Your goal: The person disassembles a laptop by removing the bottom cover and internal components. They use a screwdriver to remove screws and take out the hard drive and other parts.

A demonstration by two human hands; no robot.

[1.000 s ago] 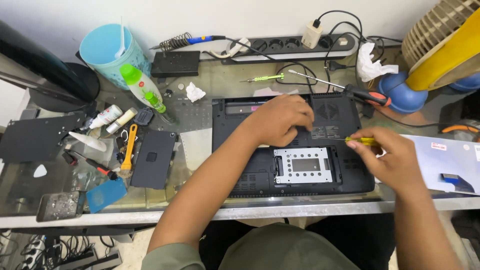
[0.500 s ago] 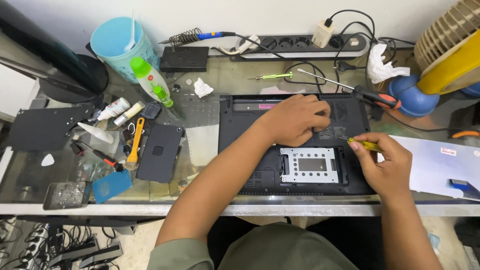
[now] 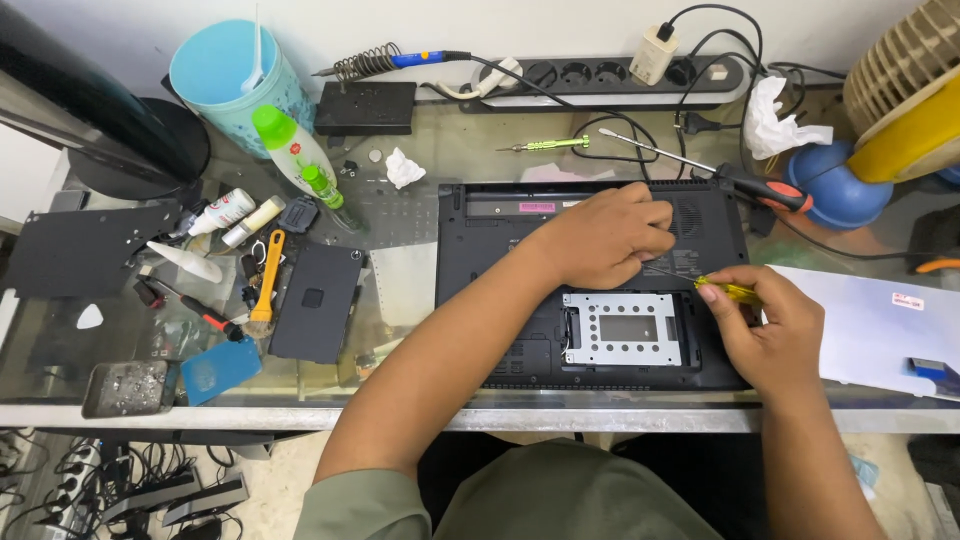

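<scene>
Two hands: both worked over the black upturned laptop base [image 3: 500, 250] on the glass-topped bench [image 3: 420, 170].
Left hand [image 3: 600, 238]: rested palm-down on the laptop's upper half, fingers curled and pinching; what they pinched could not be told.
Right hand [image 3: 765, 325]: clenched around a small yellow-handled screwdriver [image 3: 725, 290] at the laptop's right edge, shaft pointing toward the left hand.
Silver perforated drive bracket [image 3: 622, 328]: seated in the laptop's lower middle, between both hands.
Black rectangular cover panel [image 3: 316, 300]: lay left of the laptop.
Red-and-black-handled screwdriver [image 3: 760, 188]: beyond the laptop's upper right corner.

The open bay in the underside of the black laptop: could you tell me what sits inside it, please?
Inside the laptop bay sits a silver perforated metal caddy. What lies beneath it is covered. The left hand hides the casing above the bay.
</scene>
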